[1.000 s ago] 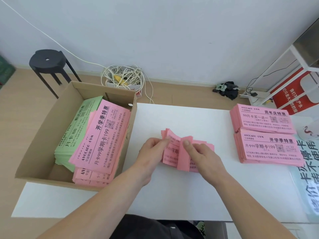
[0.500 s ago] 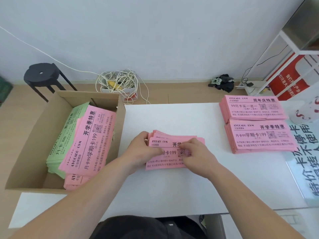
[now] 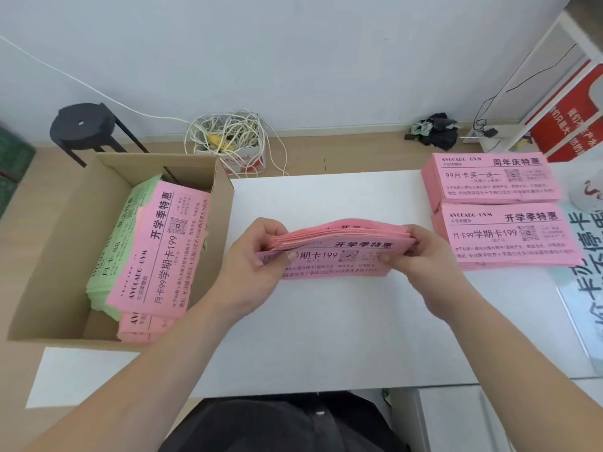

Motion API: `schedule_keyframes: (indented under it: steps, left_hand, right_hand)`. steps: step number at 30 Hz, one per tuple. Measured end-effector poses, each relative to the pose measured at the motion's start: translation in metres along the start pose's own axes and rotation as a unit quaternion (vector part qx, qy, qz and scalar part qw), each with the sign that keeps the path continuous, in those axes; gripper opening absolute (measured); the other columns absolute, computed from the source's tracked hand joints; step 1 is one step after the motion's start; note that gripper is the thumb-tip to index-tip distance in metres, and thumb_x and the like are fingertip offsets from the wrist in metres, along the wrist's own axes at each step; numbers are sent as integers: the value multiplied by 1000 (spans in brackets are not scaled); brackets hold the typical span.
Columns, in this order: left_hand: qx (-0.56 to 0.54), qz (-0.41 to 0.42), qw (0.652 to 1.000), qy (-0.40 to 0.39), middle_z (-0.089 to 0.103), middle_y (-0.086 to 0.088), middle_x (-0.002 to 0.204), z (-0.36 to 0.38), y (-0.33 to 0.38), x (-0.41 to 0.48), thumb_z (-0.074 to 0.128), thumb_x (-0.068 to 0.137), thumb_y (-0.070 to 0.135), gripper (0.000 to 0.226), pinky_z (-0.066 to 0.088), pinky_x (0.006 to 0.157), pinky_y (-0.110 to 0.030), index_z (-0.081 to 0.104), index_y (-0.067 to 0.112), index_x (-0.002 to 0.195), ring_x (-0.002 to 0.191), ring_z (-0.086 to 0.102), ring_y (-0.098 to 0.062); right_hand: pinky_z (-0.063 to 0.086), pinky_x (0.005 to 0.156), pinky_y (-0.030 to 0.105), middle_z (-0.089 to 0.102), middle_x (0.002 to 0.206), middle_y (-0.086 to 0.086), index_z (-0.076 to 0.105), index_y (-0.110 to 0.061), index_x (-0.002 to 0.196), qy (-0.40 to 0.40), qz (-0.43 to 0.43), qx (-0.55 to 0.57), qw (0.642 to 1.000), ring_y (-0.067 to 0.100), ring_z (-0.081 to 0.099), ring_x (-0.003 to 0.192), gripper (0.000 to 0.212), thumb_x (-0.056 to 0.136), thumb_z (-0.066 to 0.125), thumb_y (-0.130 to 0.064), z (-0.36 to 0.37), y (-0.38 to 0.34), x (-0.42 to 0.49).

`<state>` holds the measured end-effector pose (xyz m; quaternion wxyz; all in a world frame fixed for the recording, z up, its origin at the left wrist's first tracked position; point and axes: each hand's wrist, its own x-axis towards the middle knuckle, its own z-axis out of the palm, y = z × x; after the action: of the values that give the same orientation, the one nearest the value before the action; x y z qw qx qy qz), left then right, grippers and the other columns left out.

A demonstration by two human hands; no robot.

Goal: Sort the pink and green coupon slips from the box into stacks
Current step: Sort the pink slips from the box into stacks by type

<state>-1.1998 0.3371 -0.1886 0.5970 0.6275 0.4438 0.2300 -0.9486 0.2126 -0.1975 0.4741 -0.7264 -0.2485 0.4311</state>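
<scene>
A bundle of pink slips [image 3: 339, 238] is held at mid-table, raised at its far side above one or more pink slips [image 3: 329, 267] lying flat on the white table [image 3: 326, 337]. My left hand [image 3: 251, 265] grips the bundle's left end and my right hand [image 3: 424, 256] grips its right end. The cardboard box [image 3: 42, 265] at the left holds a green stack [image 3: 114, 243] and pink slips [image 3: 160, 252] leaning over it. Two sorted pink stacks lie at the right: the far stack [image 3: 489, 181] and the near stack [image 3: 509, 239].
A black stool [image 3: 83, 125] and a tangle of white cable [image 3: 228, 138] are on the floor behind the box. A white shelf frame with red signs [image 3: 571, 125] stands at the far right. A printed sheet [image 3: 587, 288] lies at the table's right edge.
The loose, fanned pink slips were gathered flat on the table, then squared into a bundle that both hands now hold lifted by its ends.
</scene>
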Motion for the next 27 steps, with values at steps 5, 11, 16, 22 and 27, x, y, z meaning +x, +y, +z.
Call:
schedule_keyframes:
  steps: [5, 11, 16, 22, 27]
  left_hand:
    - [-20, 0, 1000, -5, 70, -3, 97, 7, -4, 0, 71, 91, -3, 26, 53, 84, -33, 57, 18, 94, 91, 65, -19]
    - [-5, -59, 996, 71, 70, 13, 111, 26, -19, 1, 84, 83, 9, 40, 52, 82, -12, 67, 26, 115, 96, 67, -1]
    - [-63, -54, 991, 107, 73, 3, 112, 25, -28, -1, 82, 83, 2, 42, 56, 89, -26, 68, 22, 116, 102, 68, -15]
    - [-75, -92, 983, 142, 66, 6, 118, 51, -27, 10, 70, 90, -1, 43, 50, 89, -18, 58, 28, 120, 108, 63, -8]
    - [34, -62, 987, 142, 63, 8, 106, 45, -30, 14, 54, 96, -4, 33, 44, 74, -5, 53, 24, 114, 99, 61, -8]
  right_hand:
    - [47, 69, 22, 72, 91, -11, 67, -26, 96, 40, -100, -33, 994, 7, 64, 78, 30, 91, 68, 3, -4, -13, -3]
    - [49, 100, 25, 70, 124, -17, 63, -36, 120, 59, -39, -10, 997, 3, 65, 110, 53, 91, 64, 9, 8, 12, -1]
    - [47, 88, 16, 71, 113, -14, 68, -29, 117, 89, 9, 40, 995, -6, 66, 102, 40, 95, 62, 4, 21, 15, 3]
    - [44, 83, 21, 63, 119, -21, 60, -34, 114, 122, 56, 60, 989, -4, 57, 107, 53, 90, 43, 9, 43, 12, 9]
    - [42, 70, 27, 63, 96, -11, 60, -25, 101, 141, 52, 5, 989, 11, 53, 84, 30, 92, 42, -2, 44, 1, 11]
